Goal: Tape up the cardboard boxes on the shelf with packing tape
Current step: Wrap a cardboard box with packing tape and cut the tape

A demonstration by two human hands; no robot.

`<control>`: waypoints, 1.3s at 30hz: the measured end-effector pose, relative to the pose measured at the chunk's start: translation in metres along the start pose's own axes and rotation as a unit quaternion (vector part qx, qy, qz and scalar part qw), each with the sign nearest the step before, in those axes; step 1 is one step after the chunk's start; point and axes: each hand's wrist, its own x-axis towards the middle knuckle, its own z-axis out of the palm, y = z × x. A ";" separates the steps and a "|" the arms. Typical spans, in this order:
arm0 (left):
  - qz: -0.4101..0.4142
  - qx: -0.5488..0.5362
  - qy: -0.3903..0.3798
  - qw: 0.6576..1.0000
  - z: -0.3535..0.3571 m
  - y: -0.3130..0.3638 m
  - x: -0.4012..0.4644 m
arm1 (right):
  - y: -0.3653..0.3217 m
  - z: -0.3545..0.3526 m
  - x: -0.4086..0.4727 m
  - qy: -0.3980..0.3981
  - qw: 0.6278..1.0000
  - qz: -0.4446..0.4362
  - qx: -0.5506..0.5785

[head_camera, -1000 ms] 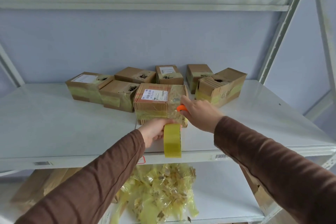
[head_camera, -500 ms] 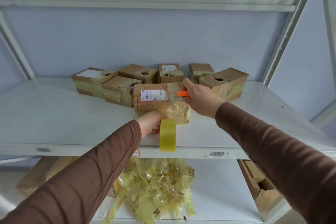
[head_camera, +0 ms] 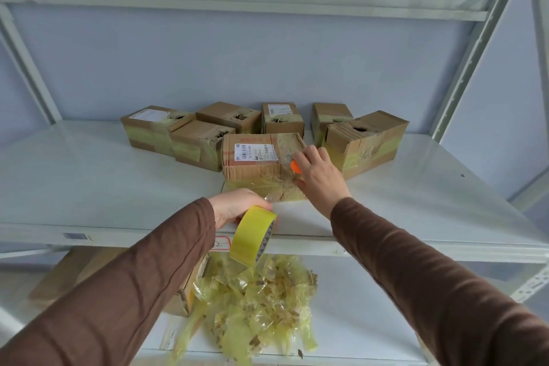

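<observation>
Holding a yellow tape roll in the left hand, fingers curled over its top edge, roll tilted and hanging just past the front lip of the white shelf. A clear strip of tape runs from the roll up to the front face of the nearest box, which sits near the shelf's front, label on top. Right hand is at that box's right front corner, fingers curled round an orange cutter; only the orange tip shows, blade not visible, so contact with the tape cannot be told for sure. Both arms in brown sleeves.

Six more boxes sit behind the near one in a loose arc: far-left box with a label and yellowish tape band, second box just beside it, third box behind, a small labelled box in the middle back, another box right of it, and a bigger tilted box at the right, touching or nearly touching the near box's side. Several have torn holes on top.

Lower shelf: a heap of crumpled yellow tape scraps, plus a large carton at left, partly hidden by the left sleeve.
</observation>
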 end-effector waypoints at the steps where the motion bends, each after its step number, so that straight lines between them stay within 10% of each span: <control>1: 0.007 -0.011 0.005 1.000 -0.001 -0.004 -0.002 | 0.000 0.000 -0.001 0.002 1.000 0.005 0.016; 14: 0.104 -0.126 -0.030 0.986 -0.011 -0.025 -0.028 | -0.008 0.022 -0.011 0.077 0.996 0.029 -0.019; 22: 0.161 -0.111 0.002 0.981 -0.052 -0.039 -0.042 | -0.041 0.004 -0.014 0.191 0.951 0.085 0.230; 30: 0.238 -0.010 0.082 0.968 -0.130 -0.052 -0.061 | -0.162 -0.013 0.031 -0.028 0.812 0.166 0.559; 39: 0.224 0.224 0.110 0.942 -0.187 -0.074 -0.063 | -0.229 0.037 0.076 -0.048 0.803 0.111 0.583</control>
